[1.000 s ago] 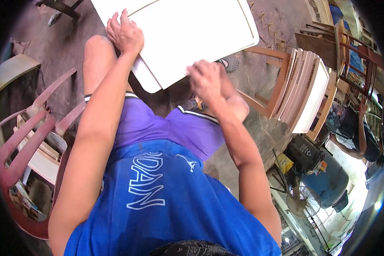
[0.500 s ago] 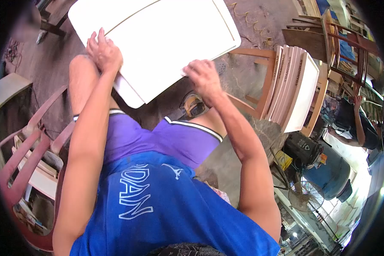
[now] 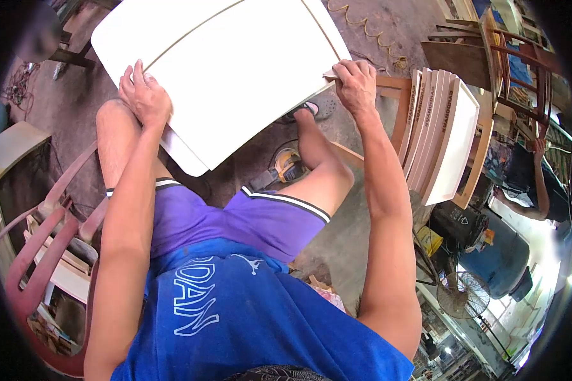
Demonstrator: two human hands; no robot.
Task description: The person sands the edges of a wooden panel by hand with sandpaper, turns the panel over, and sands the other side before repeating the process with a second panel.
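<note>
"DAN" and jumping-figure logo on blue shirt, recycling sign on black container, unclear dark capitals on stacked panels

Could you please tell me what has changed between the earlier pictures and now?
The right hand has moved rightward along the near edge of the white panel to its right-hand corner. The left hand has stayed on the panel's left side, and the stack of pale boards still stands to the right.

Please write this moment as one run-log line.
left hand: on white panel | right hand: at panel corner, fingers on small pale piece | yellow-black tool: on floor
</note>
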